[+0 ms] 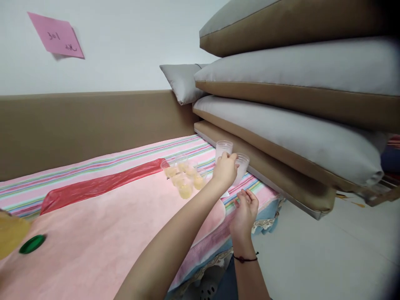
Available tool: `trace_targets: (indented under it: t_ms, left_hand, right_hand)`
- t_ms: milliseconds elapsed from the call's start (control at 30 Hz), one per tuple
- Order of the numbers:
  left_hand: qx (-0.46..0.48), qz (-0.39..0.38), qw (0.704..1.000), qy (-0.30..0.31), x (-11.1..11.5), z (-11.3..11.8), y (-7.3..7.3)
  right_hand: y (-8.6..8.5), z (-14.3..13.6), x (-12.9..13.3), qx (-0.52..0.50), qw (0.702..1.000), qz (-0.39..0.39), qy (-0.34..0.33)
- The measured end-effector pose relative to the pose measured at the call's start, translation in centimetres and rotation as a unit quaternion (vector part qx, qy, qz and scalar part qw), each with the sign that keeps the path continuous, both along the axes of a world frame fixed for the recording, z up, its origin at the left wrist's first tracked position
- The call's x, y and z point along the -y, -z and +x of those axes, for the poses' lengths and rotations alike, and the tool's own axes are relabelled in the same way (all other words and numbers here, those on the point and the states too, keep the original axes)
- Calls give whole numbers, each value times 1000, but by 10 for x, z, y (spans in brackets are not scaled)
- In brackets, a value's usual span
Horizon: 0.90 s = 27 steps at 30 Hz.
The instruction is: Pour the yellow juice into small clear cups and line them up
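Both bare arms [175, 237] out front, left hand [225, 168] farther.
Left forearm slants up rightward, fingers [231, 156] curled in a grip; right hand [245, 212] lower, near but apart, fingers half-bent, loose, pointing up.

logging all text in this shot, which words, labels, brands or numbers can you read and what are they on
"301": handwritten on the pink note on the wall.
Handwriting below it: not legible.
Dark marks by the plastic cups: too small to read.
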State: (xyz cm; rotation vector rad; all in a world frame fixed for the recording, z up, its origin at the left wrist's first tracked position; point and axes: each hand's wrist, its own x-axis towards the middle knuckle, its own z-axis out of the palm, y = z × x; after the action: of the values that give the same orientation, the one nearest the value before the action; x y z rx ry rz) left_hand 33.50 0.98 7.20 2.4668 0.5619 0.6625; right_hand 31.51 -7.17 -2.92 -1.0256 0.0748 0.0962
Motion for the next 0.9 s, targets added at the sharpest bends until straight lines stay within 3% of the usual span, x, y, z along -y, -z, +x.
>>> trace_targets:
  t_ms: [133,367,900]
  left_hand:
    - [-25,11,999,-35,3,15,4]
    - [-16,20,999,-42,-2,28,12]
    - [17,61,998,-26,-6,25,8]
  right_hand:
    - [-3,1,1,-14,1000,0,-15]
    - [-7,0,1,-34,999,-2,-36]
    - [-8,-4,-1,-40,998,-8,-55]
